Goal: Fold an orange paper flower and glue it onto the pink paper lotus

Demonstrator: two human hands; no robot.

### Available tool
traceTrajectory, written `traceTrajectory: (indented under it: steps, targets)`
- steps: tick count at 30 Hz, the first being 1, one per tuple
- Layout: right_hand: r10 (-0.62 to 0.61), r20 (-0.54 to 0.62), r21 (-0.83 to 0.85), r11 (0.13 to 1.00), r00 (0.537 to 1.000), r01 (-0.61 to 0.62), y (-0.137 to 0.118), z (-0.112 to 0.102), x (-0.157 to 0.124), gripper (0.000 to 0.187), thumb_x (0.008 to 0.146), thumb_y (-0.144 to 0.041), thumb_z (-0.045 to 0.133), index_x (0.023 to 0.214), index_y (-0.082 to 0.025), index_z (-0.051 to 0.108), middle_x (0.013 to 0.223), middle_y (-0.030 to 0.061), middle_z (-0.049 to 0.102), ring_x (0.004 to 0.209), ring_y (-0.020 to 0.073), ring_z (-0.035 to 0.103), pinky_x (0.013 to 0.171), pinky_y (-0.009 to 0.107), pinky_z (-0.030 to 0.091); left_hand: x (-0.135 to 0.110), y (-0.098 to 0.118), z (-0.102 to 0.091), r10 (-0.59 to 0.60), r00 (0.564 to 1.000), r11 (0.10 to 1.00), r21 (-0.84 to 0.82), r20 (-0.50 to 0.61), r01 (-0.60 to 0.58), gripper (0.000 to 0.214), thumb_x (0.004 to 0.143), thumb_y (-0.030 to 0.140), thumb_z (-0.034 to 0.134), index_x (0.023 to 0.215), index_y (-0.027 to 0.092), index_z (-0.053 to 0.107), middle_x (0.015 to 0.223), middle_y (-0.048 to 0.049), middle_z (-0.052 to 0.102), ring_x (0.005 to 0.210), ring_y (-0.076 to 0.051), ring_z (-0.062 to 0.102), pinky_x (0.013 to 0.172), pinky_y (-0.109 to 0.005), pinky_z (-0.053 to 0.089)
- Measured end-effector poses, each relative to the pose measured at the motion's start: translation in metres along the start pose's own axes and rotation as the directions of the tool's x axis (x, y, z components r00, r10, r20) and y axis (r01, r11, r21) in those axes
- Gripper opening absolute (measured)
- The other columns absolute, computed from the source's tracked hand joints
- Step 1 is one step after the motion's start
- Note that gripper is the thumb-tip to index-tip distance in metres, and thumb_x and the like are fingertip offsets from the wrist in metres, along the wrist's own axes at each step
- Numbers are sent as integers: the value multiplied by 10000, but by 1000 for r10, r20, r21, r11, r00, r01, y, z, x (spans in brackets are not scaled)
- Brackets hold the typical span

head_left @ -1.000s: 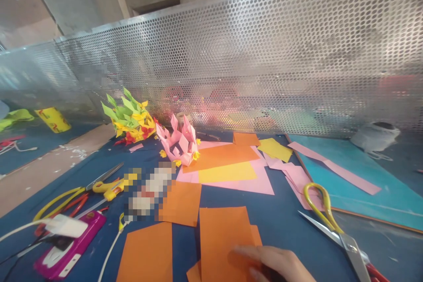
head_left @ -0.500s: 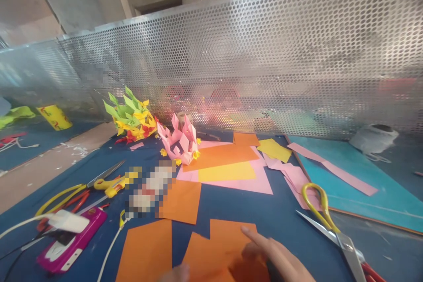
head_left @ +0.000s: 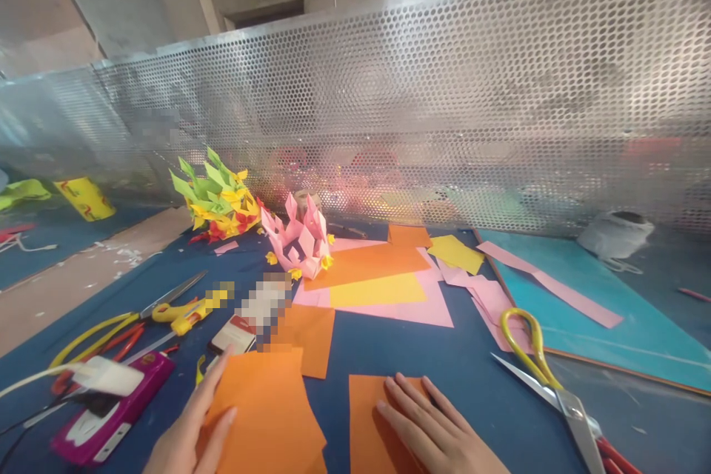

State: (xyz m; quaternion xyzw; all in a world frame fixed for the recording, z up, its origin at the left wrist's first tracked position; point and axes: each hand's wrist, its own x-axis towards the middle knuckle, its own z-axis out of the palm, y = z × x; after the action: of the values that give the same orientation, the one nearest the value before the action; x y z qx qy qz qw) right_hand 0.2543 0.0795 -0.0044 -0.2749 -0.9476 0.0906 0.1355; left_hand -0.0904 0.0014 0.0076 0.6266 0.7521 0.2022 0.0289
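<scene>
My left hand lies at the bottom left with its fingers stretched along the left edge of an orange paper sheet, thumb on top. My right hand rests flat, fingers spread, on a second orange sheet at the bottom centre. Both sheets lie on the blue table mat. Neither hand grips anything.
Yellow-handled scissors lie to the right, another pair to the left beside a pink phone with a white charger. Pink and green-yellow origami stand behind, with loose coloured sheets, a teal cutting mat and a perforated metal screen.
My left hand has come into view and spread onto the left orange sheet, which has shifted. My right hand flattened onto the other sheet, now pulled apart from the first.
</scene>
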Motion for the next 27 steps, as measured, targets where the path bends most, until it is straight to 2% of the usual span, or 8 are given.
traceTrajectory:
  steps: [2, 5, 8, 11, 13, 16, 21, 27]
  targets:
    - [-23, -12, 13, 1000, 1000, 23, -1, 1, -1, 550, 895, -500, 531, 1354, -197, 520, 1337, 115, 506, 1199, 328, 492, 974, 409, 468, 12, 7, -1, 140, 990, 983, 123, -4, -139, 562, 977, 292, 318, 1503, 311, 122, 1381, -75, 539, 1226, -289, 527, 926, -414, 519]
    - [-10, -64, 100, 995, 998, 16, -5, 0, -1, 354, 912, -393, 553, 1193, -203, 654, 1277, 119, 600, 1193, 312, 524, 1023, 440, 407, 29, 24, -3, 373, 925, 908, 235, -76, -347, 595, 942, 238, 357, 1496, 315, 152, 1380, -86, 539, 1203, -294, 560, 876, -414, 547]
    - [68, -58, 209, 977, 996, -54, -10, -12, 2, 206, 935, -240, 509, 1015, -205, 696, 1182, 93, 688, 1175, 250, 578, 1074, 435, 349, 38, 52, -5, 496, 868, 852, 203, -25, -482, 693, 867, 228, 492, 1488, 289, 190, 1441, -93, 464, 1256, -311, 506, 924, -460, 515]
    - [69, -86, 252, 967, 994, -45, -13, -28, 6, 217, 930, -163, 478, 1031, -202, 666, 1080, 71, 724, 1070, 181, 655, 1074, 342, 396, 42, 90, 0, 677, 710, 730, -61, 192, -680, 848, 724, 222, 707, 1455, 250, 280, 1439, -107, 468, 1253, -323, 499, 979, -461, 475]
    - [58, -148, 245, 969, 987, -20, -13, -35, 8, 217, 942, -164, 453, 997, -200, 659, 1027, 72, 728, 994, 177, 671, 992, 310, 475, 43, 115, 6, 686, 642, 723, -223, 343, -654, 633, 698, 164, 756, 1279, 244, 519, 1297, -87, 610, 1160, -319, 564, 976, -491, 450]
    - [125, -184, 249, 965, 975, -77, -11, -42, 8, 277, 968, -222, 394, 888, -202, 659, 884, 82, 723, 789, 206, 665, 741, 334, 536, 46, 141, 17, 645, 673, 763, -265, 361, -590, 130, 768, 104, 665, 863, 193, 659, 887, -57, 719, 838, -255, 646, 764, -371, 499]
    - [416, -145, 372, 864, 898, -340, -2, -57, 2, 164, 925, -289, 495, 893, -232, 646, 801, 32, 695, 717, 193, 636, 651, 290, 512, 60, 158, 19, 503, 781, 847, -390, 370, -361, 218, 869, 148, 492, 662, 193, 546, 635, -2, 587, 619, -191, 565, 536, -261, 354]
    - [684, -89, 642, 596, 724, -483, 6, -62, -10, 189, 888, -367, 535, 846, -223, 648, 744, -3, 681, 703, 188, 653, 591, 245, 525, 83, 166, 31, 465, 763, 728, -685, 449, -41, 218, 884, 389, 499, 814, 195, 569, 694, 29, 599, 683, -160, 596, 546, -210, 406]
